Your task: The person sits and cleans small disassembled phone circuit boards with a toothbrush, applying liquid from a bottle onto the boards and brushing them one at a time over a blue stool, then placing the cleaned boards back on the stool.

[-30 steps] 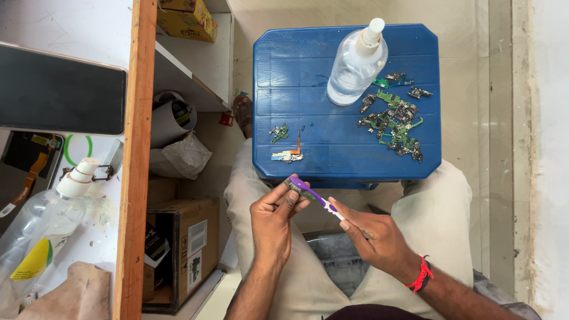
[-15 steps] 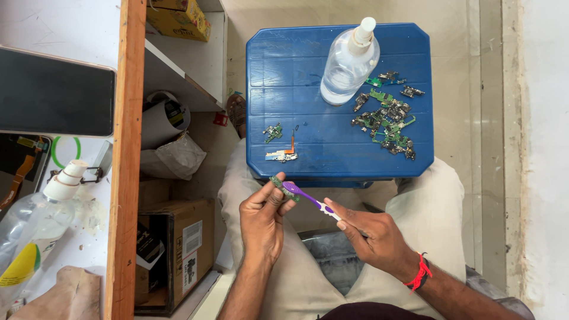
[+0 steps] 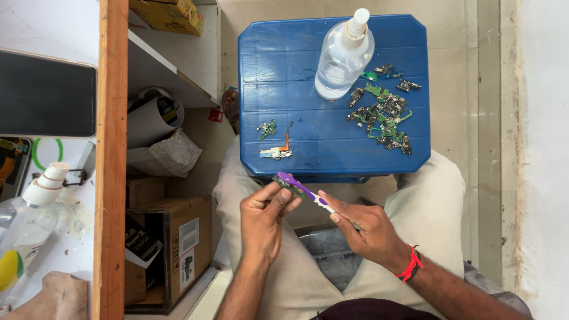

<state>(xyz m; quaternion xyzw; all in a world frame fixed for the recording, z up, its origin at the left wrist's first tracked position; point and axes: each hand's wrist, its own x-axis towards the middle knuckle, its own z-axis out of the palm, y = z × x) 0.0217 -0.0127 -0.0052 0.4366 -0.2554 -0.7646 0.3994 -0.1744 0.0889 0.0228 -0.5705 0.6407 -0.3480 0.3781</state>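
Note:
My right hand (image 3: 363, 228) grips a purple and white toothbrush (image 3: 303, 191) by its handle, the head pointing up-left. My left hand (image 3: 265, 214) pinches a small green circuit piece (image 3: 283, 180) right under the brush head. Both hands hover above my lap, just below the front edge of a blue plastic stool (image 3: 308, 77). On the stool stand a clear spray bottle (image 3: 344, 54), a pile of several small green circuit boards (image 3: 384, 112) at the right, and two loose small parts (image 3: 271, 141) at the left.
A wooden shelf post (image 3: 112, 160) runs down the left. Behind it lie a dark phone (image 3: 46, 93), a plastic bottle (image 3: 29, 219), cardboard boxes (image 3: 178, 249), a white roll (image 3: 155, 115) and a crumpled bag (image 3: 165, 155). Bare floor and a white wall (image 3: 542, 148) lie to the right.
Both hands have held their positions with the brush against the small piece; the brush shifted slightly. The camera view drifted a little to the right.

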